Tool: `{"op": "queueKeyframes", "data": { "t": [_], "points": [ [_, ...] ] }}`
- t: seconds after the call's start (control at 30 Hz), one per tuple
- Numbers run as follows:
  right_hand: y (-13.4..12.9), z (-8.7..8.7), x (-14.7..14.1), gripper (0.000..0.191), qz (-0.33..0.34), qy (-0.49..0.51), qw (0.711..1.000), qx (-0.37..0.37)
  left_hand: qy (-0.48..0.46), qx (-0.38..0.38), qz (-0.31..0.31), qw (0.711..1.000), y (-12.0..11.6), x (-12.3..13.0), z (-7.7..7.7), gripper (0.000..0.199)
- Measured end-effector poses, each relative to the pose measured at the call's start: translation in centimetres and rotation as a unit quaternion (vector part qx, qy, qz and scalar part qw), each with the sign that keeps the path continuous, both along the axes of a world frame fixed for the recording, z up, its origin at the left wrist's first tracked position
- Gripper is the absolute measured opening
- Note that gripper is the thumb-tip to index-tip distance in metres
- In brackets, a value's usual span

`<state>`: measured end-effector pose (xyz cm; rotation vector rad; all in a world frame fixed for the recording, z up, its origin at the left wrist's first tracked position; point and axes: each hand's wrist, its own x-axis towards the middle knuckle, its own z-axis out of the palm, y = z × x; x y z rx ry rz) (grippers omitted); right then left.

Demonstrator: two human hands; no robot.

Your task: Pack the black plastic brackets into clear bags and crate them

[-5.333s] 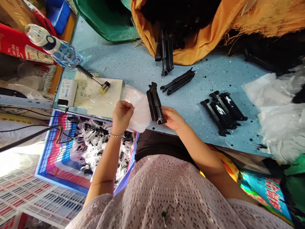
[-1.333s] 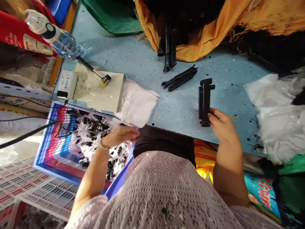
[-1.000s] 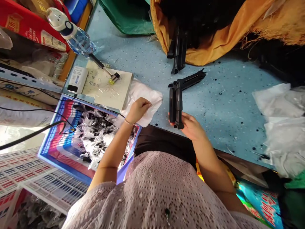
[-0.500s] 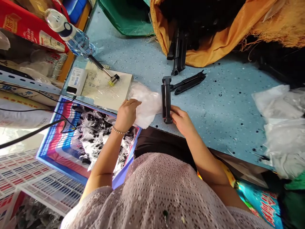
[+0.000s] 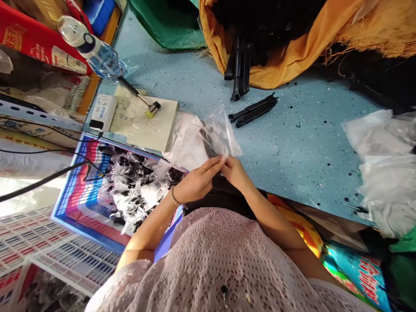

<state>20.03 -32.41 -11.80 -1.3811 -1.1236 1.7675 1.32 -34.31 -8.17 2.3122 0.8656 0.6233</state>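
My left hand (image 5: 198, 181) and my right hand (image 5: 236, 172) meet at the table's near edge, fingers pinched together on the edge of a clear plastic bag (image 5: 229, 134). Inside the bag a dark plastic part (image 5: 209, 138) shows through the film, partly blurred by it. Left of it, and partly under it, lies a pile of flat clear bags (image 5: 183, 141). Beyond the hands, a pair of long black plastic parts (image 5: 255, 110) rests on the blue speckled table (image 5: 282, 151). More black parts (image 5: 241, 71) stick out of an orange sack (image 5: 279, 78).
On the left stand a water bottle (image 5: 107, 58), a notepad (image 5: 139, 130) with a black-handled tool (image 5: 136, 93) on it, and a white device (image 5: 104, 112). A blue basket (image 5: 65, 190) of bagged parts sits below. White bags (image 5: 386, 173) lie at the right.
The black part that stood by my right hand is now inside a clear bag. My left hand has moved right and down, and both hands have come together at the bag.
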Motion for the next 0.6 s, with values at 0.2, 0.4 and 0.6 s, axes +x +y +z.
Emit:
{"op": "queueKeyframes", "data": {
  "t": [0.2,0.4,0.6],
  "points": [
    [0.1,0.7,2.2,0.042,0.097,0.132,0.986,-0.018,-0.031,-0.022,0.058,0.998,-1.0,-3.3,5.9,0.037],
    [3.0,0.2,3.1,0.065,0.064,0.121,0.989,-0.063,0.115,-0.284,-0.013,0.952,-2.9,-13.7,11.1,0.024],
    [2.2,0.5,0.4,0.024,0.211,-0.114,0.915,0.323,0.398,-0.456,0.282,0.744,-2.6,-24.2,-0.8,0.016]
  ]
}}
